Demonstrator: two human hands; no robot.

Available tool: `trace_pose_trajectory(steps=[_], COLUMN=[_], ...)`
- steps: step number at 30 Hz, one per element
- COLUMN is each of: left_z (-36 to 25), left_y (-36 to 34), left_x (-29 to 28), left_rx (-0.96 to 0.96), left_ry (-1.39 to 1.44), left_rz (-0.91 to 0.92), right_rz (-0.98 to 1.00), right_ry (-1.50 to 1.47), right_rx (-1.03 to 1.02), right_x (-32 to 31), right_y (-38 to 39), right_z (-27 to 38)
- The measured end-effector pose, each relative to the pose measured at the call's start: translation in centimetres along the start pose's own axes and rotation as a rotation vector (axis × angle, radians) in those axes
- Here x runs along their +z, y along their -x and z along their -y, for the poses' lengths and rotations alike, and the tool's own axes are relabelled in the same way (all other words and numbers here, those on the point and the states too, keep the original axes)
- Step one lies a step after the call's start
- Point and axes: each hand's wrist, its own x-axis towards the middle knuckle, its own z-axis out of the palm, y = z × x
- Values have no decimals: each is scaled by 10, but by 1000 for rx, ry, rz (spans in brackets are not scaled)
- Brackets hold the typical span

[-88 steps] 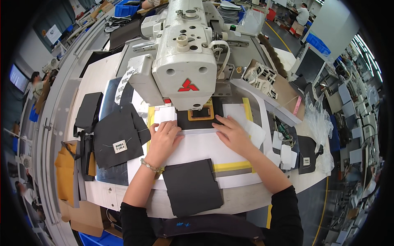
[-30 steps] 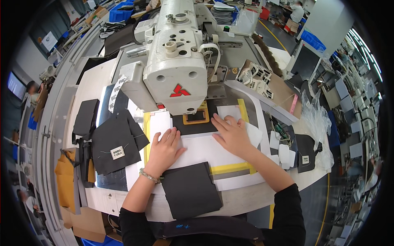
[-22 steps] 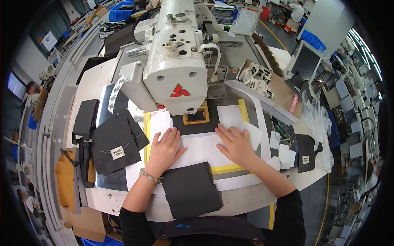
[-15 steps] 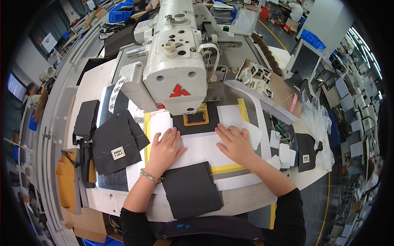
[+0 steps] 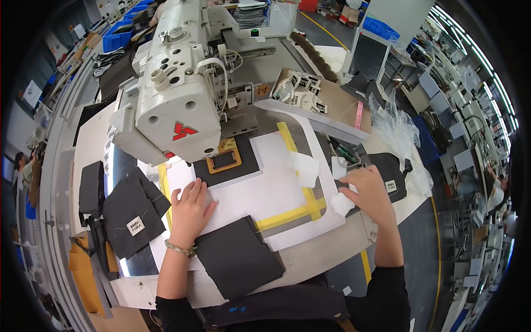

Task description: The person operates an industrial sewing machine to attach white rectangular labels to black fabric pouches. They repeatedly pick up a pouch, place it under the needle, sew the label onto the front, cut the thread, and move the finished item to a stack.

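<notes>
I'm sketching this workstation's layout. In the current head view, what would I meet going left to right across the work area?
Mustard fabric → dark fabric piece with cream label → left hand → yellow clamp frame → loose white piece → right hand.

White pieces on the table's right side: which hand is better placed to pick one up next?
Probably the right hand: it is near the white pieces, while the left hand lies farther away, by the sewing machine.
</notes>
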Motion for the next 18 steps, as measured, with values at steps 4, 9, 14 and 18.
trace_pose_trajectory(steps=[4, 9, 14, 18], left_z=[-1, 0, 1, 2], left_y=[-2, -3, -3, -1], left_x=[-2, -1, -4, -4], left_rx=[-7, -8, -6, -20], left_ry=[15, 37, 49, 58], left_rz=[9, 16, 11, 9], right_rz=[92, -158, -303, -455], right_ry=[-42, -322, -181, -51], right_rx=[85, 18, -53, -176], right_x=[6, 56, 65, 46], right_y=[48, 60, 33, -28], right_z=[-12, -15, -6, -11])
